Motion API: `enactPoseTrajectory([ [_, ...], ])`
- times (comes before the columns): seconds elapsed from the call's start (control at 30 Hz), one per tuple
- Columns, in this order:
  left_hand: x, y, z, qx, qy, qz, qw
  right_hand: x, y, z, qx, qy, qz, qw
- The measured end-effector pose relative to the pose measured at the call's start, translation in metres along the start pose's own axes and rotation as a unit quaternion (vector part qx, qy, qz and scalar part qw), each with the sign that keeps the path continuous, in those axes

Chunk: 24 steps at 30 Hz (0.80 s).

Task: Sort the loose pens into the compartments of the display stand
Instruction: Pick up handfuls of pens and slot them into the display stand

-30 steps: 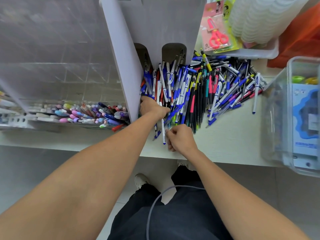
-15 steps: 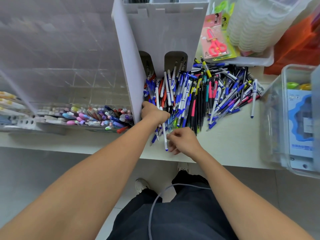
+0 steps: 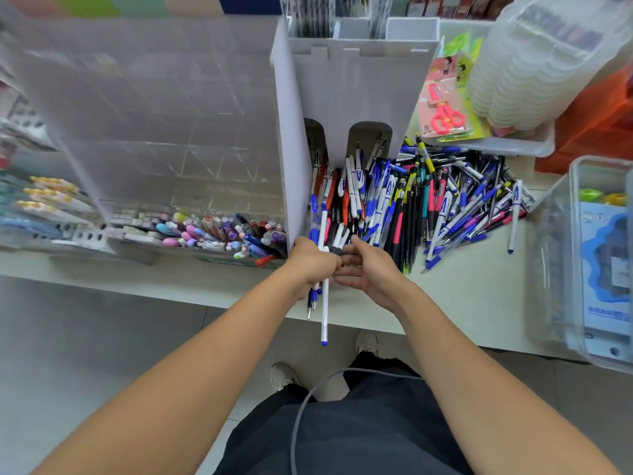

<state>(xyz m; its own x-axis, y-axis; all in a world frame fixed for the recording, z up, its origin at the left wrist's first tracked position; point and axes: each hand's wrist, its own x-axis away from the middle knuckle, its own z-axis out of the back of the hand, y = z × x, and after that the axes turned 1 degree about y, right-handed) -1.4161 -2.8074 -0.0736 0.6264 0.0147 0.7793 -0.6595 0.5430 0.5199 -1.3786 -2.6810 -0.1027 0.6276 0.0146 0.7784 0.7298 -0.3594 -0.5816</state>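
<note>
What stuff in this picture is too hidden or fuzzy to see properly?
- Head view: how many pens the left hand grips; its fingers cover the bundle.
- Head view: the right hand fingertips, tucked against the left hand.
- Head view: the display stand top compartments, cut off by the upper edge.
- Head view: the clear box at right, cut by the edge, label too small to read.

Loose pens [image 3: 428, 200], mostly blue-white, heaped on counter against white display stand [image 3: 359, 84]; upright, two arched openings at base.
</note>
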Motion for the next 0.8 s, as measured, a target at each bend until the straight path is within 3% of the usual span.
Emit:
enactPoseTrajectory([
  [0.27, 0.024, -0.024, 0.023, 0.044, -0.104, -0.018, 0.993, 0.010, -0.013, -0.009, -0.108, -0.090, -0.056, 0.988],
  [0.53, 0.045, -0.034, 0.050, 0.046, -0.181, -0.041, 0.982, 0.005, -0.009, -0.023, -0.240, -0.086, -0.043, 0.966],
  [0.8, 0.046, -0.022, 0.046, 0.020, -0.217, -0.039, 0.975, 0.009, -0.015, -0.013, -0.234, -0.066, 0.013, 0.970],
])
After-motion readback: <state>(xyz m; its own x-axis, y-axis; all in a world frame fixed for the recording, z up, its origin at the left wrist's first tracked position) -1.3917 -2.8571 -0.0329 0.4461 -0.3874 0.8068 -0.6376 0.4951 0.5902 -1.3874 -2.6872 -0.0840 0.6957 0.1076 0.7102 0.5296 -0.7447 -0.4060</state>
